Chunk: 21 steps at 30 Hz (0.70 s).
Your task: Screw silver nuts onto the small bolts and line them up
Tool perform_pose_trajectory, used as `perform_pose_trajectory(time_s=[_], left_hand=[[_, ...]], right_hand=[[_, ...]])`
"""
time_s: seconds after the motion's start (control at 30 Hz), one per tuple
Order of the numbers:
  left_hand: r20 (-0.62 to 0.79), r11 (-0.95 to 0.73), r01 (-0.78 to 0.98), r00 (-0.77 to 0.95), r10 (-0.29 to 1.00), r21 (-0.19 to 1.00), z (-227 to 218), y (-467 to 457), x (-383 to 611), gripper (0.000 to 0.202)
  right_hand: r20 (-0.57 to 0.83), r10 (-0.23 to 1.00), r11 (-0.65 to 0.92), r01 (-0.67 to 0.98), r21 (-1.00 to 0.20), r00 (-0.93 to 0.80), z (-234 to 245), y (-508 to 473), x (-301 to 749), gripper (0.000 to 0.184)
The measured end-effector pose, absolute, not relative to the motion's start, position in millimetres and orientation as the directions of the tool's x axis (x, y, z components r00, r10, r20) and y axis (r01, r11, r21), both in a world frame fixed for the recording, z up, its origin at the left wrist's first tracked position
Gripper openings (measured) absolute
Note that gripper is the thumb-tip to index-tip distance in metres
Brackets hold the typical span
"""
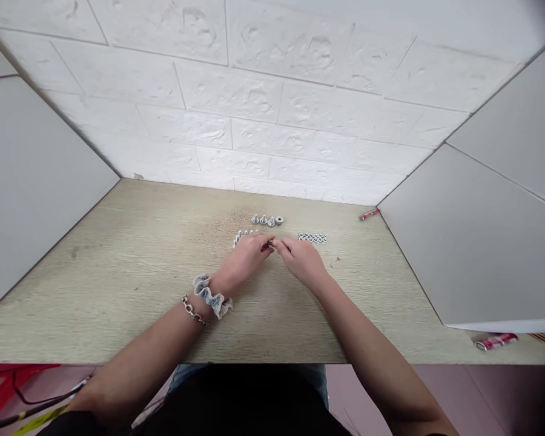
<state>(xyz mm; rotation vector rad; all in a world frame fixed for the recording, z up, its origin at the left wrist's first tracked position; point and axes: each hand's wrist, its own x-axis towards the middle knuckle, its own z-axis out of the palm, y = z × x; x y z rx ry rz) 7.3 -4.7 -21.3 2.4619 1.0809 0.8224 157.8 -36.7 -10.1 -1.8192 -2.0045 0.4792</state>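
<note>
My left hand [249, 254] and my right hand [300, 257] meet just above the middle of the table, fingertips almost touching. A small metal part [270, 243] shows between the pinched fingers of my left hand. The right thumb and fingers are closed at its other side. Most of the part is covered, so its exact kind cannot be made out. Behind the left hand lies a row of bolts [238, 237], partly hidden by it. Bolts with washers [263, 220] stand farther back, beside washers [279, 220]. To the right, nuts [313, 237] are laid in neat rows.
The wooden table [118, 284] ends at a white brick-patterned wall [254, 121], with grey panels on both sides. One red battery [369, 215] lies by the right panel, another red battery [496, 342] near the front right edge. Brown specks [227, 230] are scattered left of the bolts.
</note>
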Motion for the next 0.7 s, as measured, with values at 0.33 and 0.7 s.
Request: perform_pose_trajectory(time_s=[0.33,0.7], left_hand=[[0.367,-0.647,0.564,0.537,0.759,0.513,-19.5,-5.7,7.8,0.022],[0.355,-0.636,0.577,0.533,0.769,0.513,-16.2,-6.8,8.4,0.019]], right_hand=[[0.107,0.992,0.119,0.786,-0.606,-0.068,-8.6,-38.9,155.1,0.022],[0.062,0.997,0.066,0.831,-0.553,-0.038,-6.5,-39.9,155.5,0.029]])
